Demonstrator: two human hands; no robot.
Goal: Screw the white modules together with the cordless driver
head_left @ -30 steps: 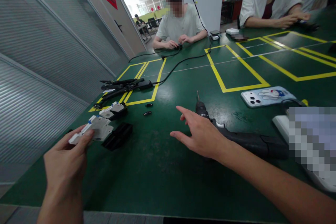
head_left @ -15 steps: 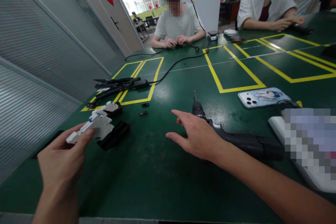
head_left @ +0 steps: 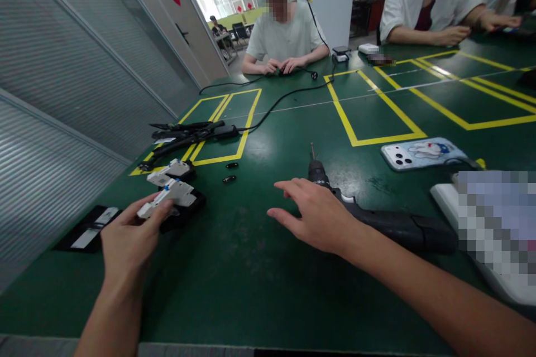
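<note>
My left hand (head_left: 129, 237) grips a white circuit-breaker part with blue tabs (head_left: 170, 196), held low over a black part (head_left: 186, 209) on the green table (head_left: 251, 268). A second white and black breaker piece (head_left: 172, 170) lies just beyond it. My right hand (head_left: 316, 215) hovers open, fingers stretched toward the left, above the table in front of a black electric screwdriver (head_left: 377, 220). Two small black pieces (head_left: 229, 173) lie between my hands, further out.
A black card with a white label (head_left: 90, 228) lies at the left edge. A bundle of black cables (head_left: 188, 135) sits on yellow floor-tape rectangles. A phone in a cartoon case (head_left: 422, 154) and a white device (head_left: 448, 198) lie right. Two other people work at the far side.
My left hand has moved forward and down with the white breaker part, bringing it over the black part. The black card at the left edge is now uncovered. My right hand barely shifted.
</note>
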